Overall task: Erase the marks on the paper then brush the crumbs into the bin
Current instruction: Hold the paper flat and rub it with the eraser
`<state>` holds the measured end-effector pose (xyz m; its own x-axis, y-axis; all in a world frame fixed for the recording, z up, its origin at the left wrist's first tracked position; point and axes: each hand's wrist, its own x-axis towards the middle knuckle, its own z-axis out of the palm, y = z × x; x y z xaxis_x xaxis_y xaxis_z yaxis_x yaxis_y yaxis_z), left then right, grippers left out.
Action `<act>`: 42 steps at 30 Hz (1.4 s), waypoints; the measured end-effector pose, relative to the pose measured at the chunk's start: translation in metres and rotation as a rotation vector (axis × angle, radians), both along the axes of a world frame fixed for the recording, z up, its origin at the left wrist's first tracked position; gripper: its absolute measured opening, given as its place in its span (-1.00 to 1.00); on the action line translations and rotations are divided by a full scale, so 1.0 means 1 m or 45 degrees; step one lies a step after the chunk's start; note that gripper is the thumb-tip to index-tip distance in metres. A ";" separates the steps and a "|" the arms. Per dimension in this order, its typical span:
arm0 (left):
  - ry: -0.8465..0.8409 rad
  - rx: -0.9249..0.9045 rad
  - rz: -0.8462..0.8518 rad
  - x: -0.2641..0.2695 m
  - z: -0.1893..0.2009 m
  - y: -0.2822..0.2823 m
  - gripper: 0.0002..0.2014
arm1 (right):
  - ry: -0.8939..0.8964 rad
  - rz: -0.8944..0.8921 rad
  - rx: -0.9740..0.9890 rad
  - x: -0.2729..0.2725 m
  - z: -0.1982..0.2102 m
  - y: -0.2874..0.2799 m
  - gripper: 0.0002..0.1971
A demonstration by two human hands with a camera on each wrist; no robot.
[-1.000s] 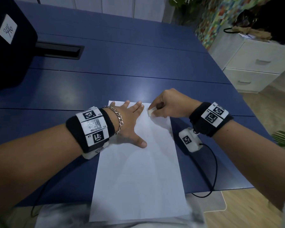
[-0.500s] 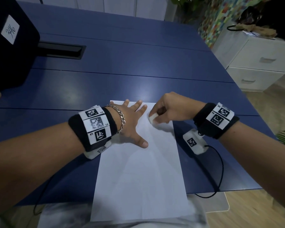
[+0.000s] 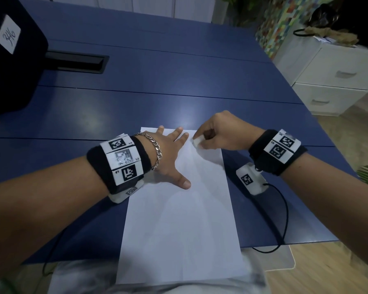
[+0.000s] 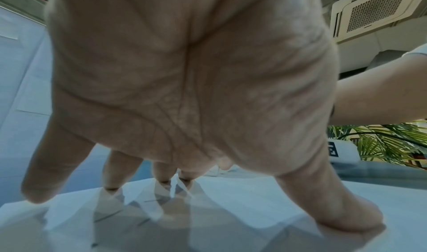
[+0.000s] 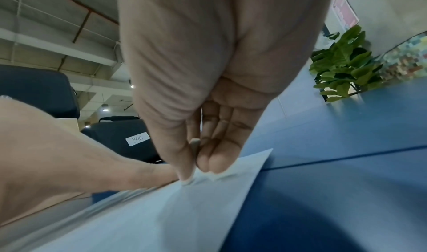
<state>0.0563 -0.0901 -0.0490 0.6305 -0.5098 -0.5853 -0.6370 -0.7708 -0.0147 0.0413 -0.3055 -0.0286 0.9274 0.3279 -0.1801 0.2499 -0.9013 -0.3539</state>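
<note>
Our left hand point(image 3: 168, 153) spread flat on the paper point(image 3: 179, 219), our right hand point(image 3: 219, 132) pinching a white eraser point(image 3: 196, 142) at its far edge, blue tabletop point(image 3: 157, 81) beneath.

A blue table point(image 3: 179, 85) fills the scene, with a black cable slot point(image 3: 74, 61) set in at far left. At far right a white drawer cabinet point(image 3: 336, 79) stands on wood-look floor point(image 3: 327, 279), beside a multicoloured mosaic wall point(image 3: 285, 22). A ceiling air-conditioner vent point(image 4: 374, 9) hangs overhead.

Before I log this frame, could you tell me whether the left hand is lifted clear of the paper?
No. The left hand lies flat with spread fingers pressing on the paper.
</note>
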 end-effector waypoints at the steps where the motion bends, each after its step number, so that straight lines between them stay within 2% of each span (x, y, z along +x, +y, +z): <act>1: 0.003 -0.002 0.005 0.000 0.000 0.000 0.48 | 0.089 0.033 -0.013 -0.001 0.003 0.001 -0.76; 3: 0.007 -0.003 0.013 0.000 0.000 0.000 0.49 | 0.178 0.072 -0.049 -0.001 0.007 0.001 -0.77; 7: 0.003 -0.002 0.003 0.000 0.001 -0.001 0.47 | -0.081 -0.019 -0.040 0.003 0.000 -0.003 -0.75; 11: 0.021 0.008 0.015 0.001 0.001 -0.001 0.47 | 0.179 0.036 -0.021 -0.002 0.007 -0.001 -0.79; 16: 0.028 -0.006 0.014 0.002 -0.001 -0.002 0.47 | -0.089 -0.049 -0.028 0.001 -0.001 -0.005 -0.76; 20: 0.001 -0.001 0.004 0.003 -0.002 -0.001 0.49 | 0.209 0.024 -0.024 -0.003 0.008 -0.002 -0.80; 21: -0.010 0.001 -0.002 0.003 -0.002 -0.002 0.50 | 0.212 0.028 -0.027 -0.003 0.009 -0.002 -0.80; 26: -0.045 -0.021 -0.001 0.006 -0.004 -0.001 0.58 | 0.014 -0.088 0.071 0.007 0.001 0.001 -0.78; 29: -0.013 -0.058 0.013 0.007 -0.009 0.001 0.60 | 0.027 -0.074 0.098 0.004 -0.003 0.006 -0.78; 32: -0.009 -0.064 0.007 0.008 -0.010 0.003 0.63 | 0.113 0.051 0.056 -0.002 -0.002 0.014 -0.79; 36: -0.014 -0.021 0.007 0.005 -0.004 -0.001 0.54 | -0.126 -0.040 -0.036 0.006 -0.003 0.003 -0.75; 37: -0.011 -0.013 0.010 0.004 -0.003 -0.001 0.53 | -0.122 -0.059 -0.042 0.007 -0.003 0.000 -0.74; 40: 0.011 -0.007 0.012 0.004 -0.004 -0.001 0.52 | 0.073 -0.035 -0.032 0.003 0.002 -0.005 -0.79; 42: 0.025 0.007 -0.005 0.008 -0.004 -0.002 0.51 | 0.085 -0.062 -0.028 0.003 0.004 -0.011 -0.79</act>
<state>0.0639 -0.0920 -0.0532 0.6167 -0.5094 -0.6002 -0.6404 -0.7680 -0.0062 0.0445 -0.3162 -0.0242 0.9279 0.2777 -0.2487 0.1818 -0.9195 -0.3485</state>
